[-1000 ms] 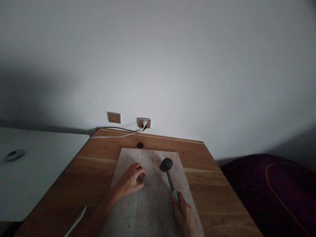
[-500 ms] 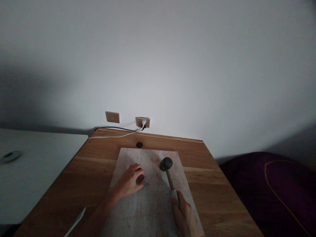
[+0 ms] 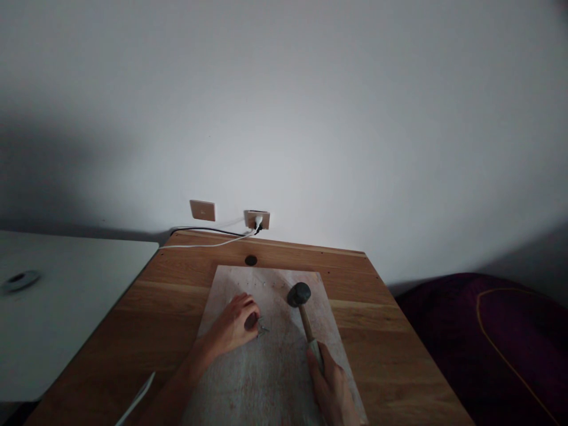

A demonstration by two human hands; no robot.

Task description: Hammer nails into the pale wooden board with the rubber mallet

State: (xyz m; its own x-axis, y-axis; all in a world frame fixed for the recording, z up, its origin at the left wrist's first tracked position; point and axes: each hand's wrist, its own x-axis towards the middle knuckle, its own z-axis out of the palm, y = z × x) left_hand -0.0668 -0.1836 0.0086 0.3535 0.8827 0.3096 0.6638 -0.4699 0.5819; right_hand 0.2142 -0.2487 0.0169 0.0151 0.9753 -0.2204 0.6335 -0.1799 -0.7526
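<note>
My right hand (image 3: 332, 381) is closed around the pale grip of a mallet (image 3: 305, 319). The mallet's dark round head (image 3: 299, 294) is at the upper right part of a worn wooden board (image 3: 266, 378). On the left half of the board, my left hand (image 3: 239, 322) has its fingers curled in a pinch. Thin metal nails (image 3: 262, 328) lie in a small heap right at those fingertips; whether any are held is too small to tell. Further up, several small nails stand in a row near the board's far edge, one of them (image 3: 263, 283) with a visible head.
The board lies on a wooden table (image 3: 381, 331) against a wall. Behind it are a socket with plugs (image 3: 258, 221), cables (image 3: 199, 245) and a dark round table fitting (image 3: 251, 260). A white surface (image 3: 89, 296) adjoins at left, purple fabric (image 3: 457, 331) at right.
Almost nothing differs. Both hands and the mallet keep their places, with only a very slight shift at the mallet and at my left fingertips.
</note>
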